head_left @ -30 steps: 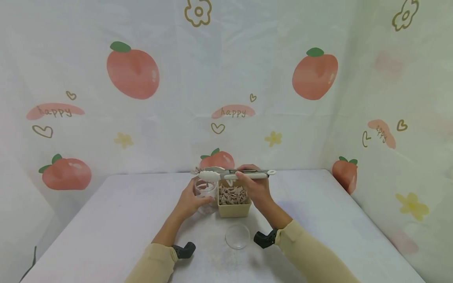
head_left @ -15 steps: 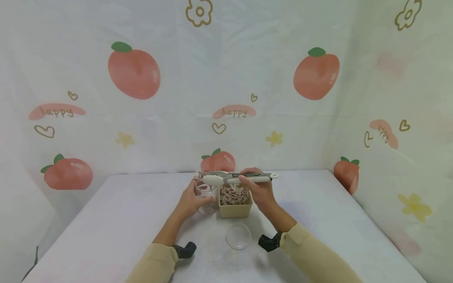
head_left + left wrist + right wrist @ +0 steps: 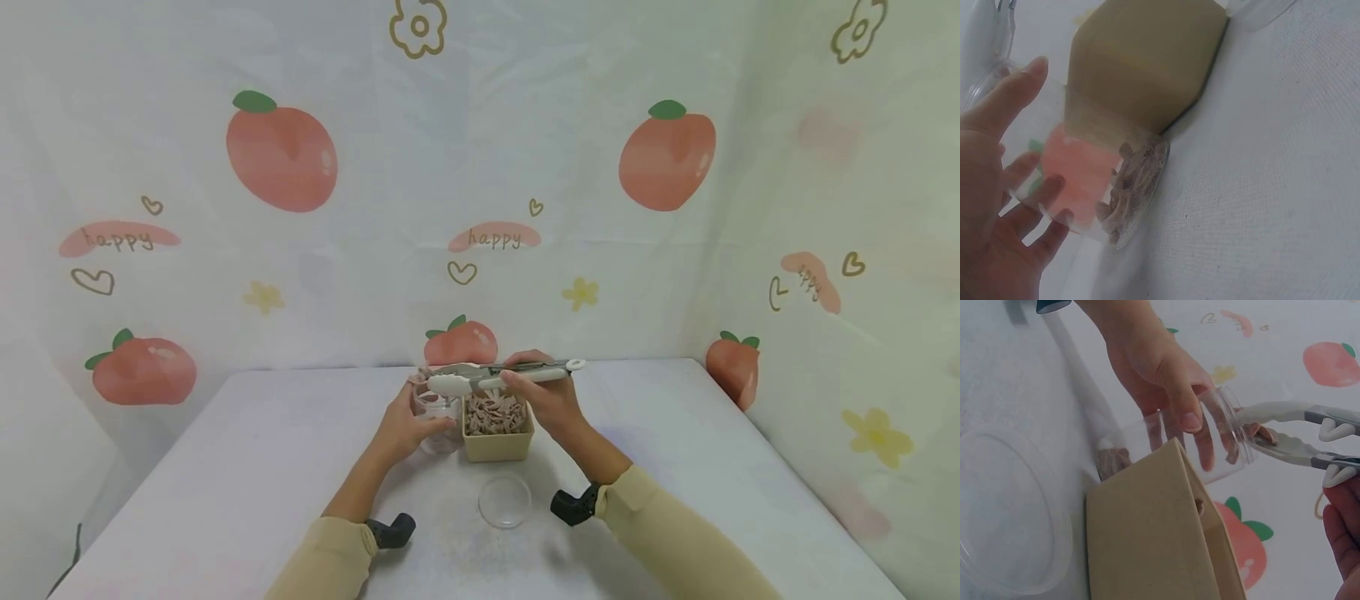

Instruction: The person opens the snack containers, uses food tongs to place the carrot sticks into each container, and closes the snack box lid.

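My left hand (image 3: 401, 429) grips a clear plastic jar (image 3: 441, 410) around its side, thumb toward the box. Brownish strips (image 3: 1138, 187) lie at the jar's bottom in the left wrist view. My right hand (image 3: 551, 404) holds tongs (image 3: 483, 380) with white scalloped tips, level above the box. Between those tips, at the jar's open mouth, is a small bunch of brownish strips (image 3: 1263, 432). A beige square box (image 3: 497, 450) heaped with similar strips stands just right of the jar. What the strips are made of cannot be told.
A round clear lid (image 3: 505, 502) lies on the white-covered table (image 3: 285, 467) in front of the box, between my forearms. Behind the table hangs a white curtain (image 3: 360, 275) printed with peaches. Each wrist wears a black mount (image 3: 393, 531).
The tongs' tips have come down slightly toward the jar's mouth, with the strips between them. The left hand, jar, box and lid stay in place.
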Motion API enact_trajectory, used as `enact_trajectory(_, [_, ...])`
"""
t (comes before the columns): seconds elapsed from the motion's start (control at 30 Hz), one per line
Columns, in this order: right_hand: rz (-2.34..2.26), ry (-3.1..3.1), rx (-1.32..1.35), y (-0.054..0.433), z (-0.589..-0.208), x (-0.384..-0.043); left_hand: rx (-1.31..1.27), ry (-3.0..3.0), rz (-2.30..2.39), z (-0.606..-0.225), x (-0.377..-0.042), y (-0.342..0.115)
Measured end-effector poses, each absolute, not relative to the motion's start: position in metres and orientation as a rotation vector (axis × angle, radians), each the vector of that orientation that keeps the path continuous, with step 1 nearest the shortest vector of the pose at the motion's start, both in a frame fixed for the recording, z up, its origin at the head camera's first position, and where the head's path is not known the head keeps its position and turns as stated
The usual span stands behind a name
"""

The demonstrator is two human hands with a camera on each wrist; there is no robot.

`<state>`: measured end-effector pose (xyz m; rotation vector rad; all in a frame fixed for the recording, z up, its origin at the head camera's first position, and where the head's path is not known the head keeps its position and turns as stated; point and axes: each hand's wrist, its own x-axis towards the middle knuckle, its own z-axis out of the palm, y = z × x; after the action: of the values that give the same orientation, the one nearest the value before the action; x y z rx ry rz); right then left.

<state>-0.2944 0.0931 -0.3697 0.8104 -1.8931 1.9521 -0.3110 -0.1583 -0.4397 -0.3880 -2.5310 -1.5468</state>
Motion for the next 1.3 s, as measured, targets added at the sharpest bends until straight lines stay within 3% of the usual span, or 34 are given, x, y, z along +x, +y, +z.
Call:
enact_trajectory(0.27, [1.922, -1.877, 0.886, 0.094, -0.364, -0.295, -0.368, -2.541, -1.537, -0.438, -0.309, -0.158])
enact_trajectory(1.3, [1.833, -2.000, 0.676, 0.142, -0.361, -0.300, -0.451, -2.506, -1.581, -0.439, -0.311, -0.159])
